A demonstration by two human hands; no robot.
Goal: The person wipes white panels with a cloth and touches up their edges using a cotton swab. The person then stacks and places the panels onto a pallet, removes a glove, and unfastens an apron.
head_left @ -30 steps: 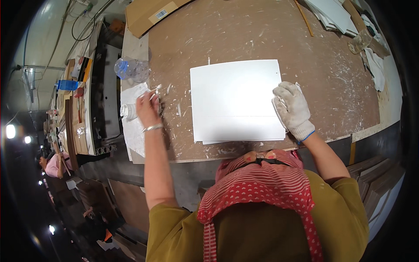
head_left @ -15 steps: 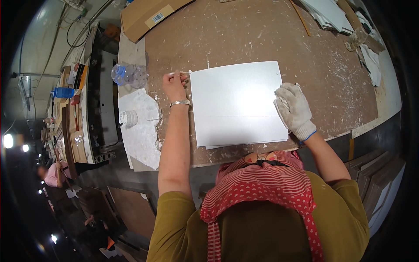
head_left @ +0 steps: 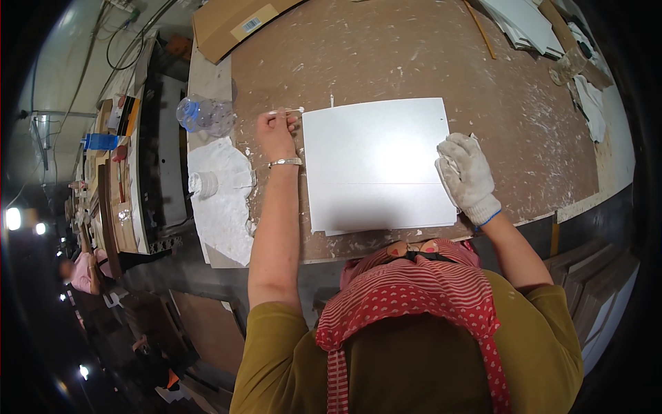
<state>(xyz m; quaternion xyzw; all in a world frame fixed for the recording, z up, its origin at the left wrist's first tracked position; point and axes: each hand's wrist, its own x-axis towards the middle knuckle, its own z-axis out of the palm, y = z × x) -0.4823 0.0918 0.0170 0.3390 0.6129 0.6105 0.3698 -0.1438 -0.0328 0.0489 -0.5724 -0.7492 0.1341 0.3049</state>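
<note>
"What's leftmost, with the white panel point(head_left: 376, 159) as clock centre?"

"A clear plastic bottle point(head_left: 217, 117), between nine and ten. Next, the bare left hand point(head_left: 277, 134) pinches a white-tipped stick point(head_left: 295, 110) by the panel's ten-o'clock corner."

"And the panel?"

"Flat on the brown worktable point(head_left: 407, 55)."

"The right hand point(head_left: 466, 171)?"

"Gloved, at three, fingers curled by the panel's edge; I can't tell if it grips anything."

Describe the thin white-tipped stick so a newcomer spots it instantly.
On the brown table, find the large white panel. Beside its far left corner, the bare left hand holds the thin stick. Its white tip distinguishes it from the orange stick.
</note>
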